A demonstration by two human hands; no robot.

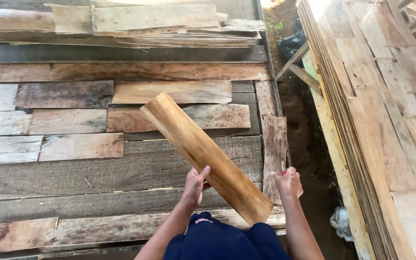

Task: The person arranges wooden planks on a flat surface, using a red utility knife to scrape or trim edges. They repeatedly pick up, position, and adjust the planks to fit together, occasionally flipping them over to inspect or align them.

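Note:
My left hand grips the left edge of a long, pale wood veneer strip, which slants from the upper left down to the lower right above a bed of laid veneer sheets. My right hand is closed around a small tool with a red part, just right of the strip's lower end and next to a narrow upright veneer piece. The tool is mostly hidden by my fingers.
Several short veneer pieces lie in rows at the left. A messy pile of sheets sits at the back. A tall stack of veneer fills the right side, past a dirt gap with a plastic bag.

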